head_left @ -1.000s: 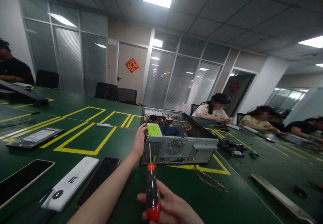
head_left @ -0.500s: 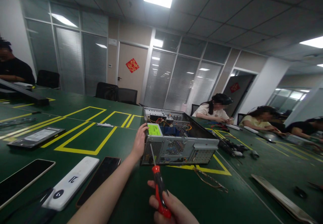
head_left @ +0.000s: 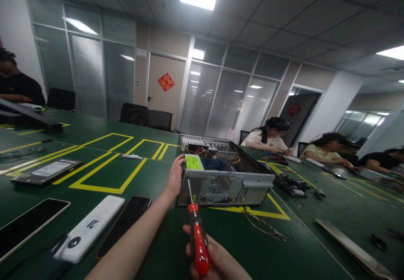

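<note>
An opened computer case [head_left: 240,189] lies on the green table with its rear panel facing me. At its left corner sits a power supply with a yellow-green label [head_left: 193,162]. My left hand [head_left: 175,177] grips the case at that corner, its fingertips over the top edge beside the label. In my right hand [head_left: 210,254] is a red and black screwdriver [head_left: 197,238], fingers closed round the handle. Its shaft points up at the rear panel's left part, and the tip appears to meet the metal there. Wires and boards show inside the case.
Left of me lie a hard drive [head_left: 47,171], a white power bank [head_left: 91,227] and two phones, one dark [head_left: 126,225]. Eyeglasses [head_left: 263,225] rest before the case. To the right are black cables [head_left: 292,183] and a long flat strip [head_left: 353,246]. Several people sit around.
The screwdriver has turned in my right hand, showing more red on its handle, and its handle has shifted slightly up and left. My left hand stays on the case.
</note>
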Available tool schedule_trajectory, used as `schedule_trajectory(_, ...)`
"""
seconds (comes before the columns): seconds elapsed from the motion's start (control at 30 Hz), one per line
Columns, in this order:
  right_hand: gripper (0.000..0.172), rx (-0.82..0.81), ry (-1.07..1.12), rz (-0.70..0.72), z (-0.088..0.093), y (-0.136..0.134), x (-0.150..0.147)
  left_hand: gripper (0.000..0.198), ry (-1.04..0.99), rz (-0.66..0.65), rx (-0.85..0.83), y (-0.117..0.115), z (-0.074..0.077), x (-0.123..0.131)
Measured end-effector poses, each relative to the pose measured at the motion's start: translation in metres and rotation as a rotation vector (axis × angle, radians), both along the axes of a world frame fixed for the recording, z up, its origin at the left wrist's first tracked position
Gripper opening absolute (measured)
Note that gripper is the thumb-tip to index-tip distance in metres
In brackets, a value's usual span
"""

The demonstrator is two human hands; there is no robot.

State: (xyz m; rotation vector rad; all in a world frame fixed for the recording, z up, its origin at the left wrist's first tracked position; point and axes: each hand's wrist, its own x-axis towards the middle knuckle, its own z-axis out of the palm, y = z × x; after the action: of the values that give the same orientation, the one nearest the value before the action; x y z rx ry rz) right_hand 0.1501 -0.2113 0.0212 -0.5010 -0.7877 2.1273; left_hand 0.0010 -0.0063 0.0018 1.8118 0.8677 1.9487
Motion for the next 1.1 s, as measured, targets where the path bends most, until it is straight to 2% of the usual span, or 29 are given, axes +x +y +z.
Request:
schedule_trajectory(0.13, 0.046, -0.106, 0.015, -0.089, 0.005, -0.005, -0.001, 0.044, 0.0, -0.001, -0.003, 0.001, -0.001, 0.0)
schedule_trajectory(0.2, 0.042, -0.085, -0.011, -0.1, 0.004, -0.004, -0.001, 0.044, -0.002, -0.001, -0.007, 0.002, -0.002, 0.0)
schedule_trajectory(0.33, 0.043, 0.028, -0.044, -0.064, -0.003, 0.0, -0.002, 0.045, -0.002, -0.003, -0.005, 0.002, -0.001, 0.0)
schedule_trajectory(0.43, 0.045, 0.04, -0.034, -0.053, 0.0, 0.001, -0.002, 0.045, 0.003, -0.004, 0.0, 0.002, -0.001, 0.0)
schedule_trajectory(0.5, 0.042, 0.033, -0.038, -0.038, 0.005, 0.0, -0.001, 0.045, 0.004, -0.004, 0.0, 0.001, -0.001, 0.0)
schedule_trajectory(0.63, 0.04, -0.029, -0.047, 0.09, 0.014, -0.003, 0.0, 0.044, 0.006, -0.006, -0.006, 0.0, 0.0, -0.001)
schedule_trajectory(0.7, 0.038, -0.084, -0.025, 0.037, 0.016, -0.003, -0.001, 0.043, 0.004, -0.007, -0.007, 0.0, 0.0, -0.001)
schedule_trajectory(0.8, 0.046, -0.129, -0.033, -0.056, 0.015, -0.002, -0.002, 0.043, -0.013, -0.008, 0.002, 0.001, -0.001, 0.0)
schedule_trajectory(0.9, 0.051, -0.127, -0.014, -0.006, 0.014, 0.002, 0.0, 0.042, -0.021, -0.006, 0.013, 0.002, -0.001, 0.001)
schedule_trajectory(1.1, 0.035, -0.155, 0.086, 0.056, 0.016, 0.004, 0.007, 0.044, -0.014, -0.004, 0.009, 0.002, -0.002, 0.0)
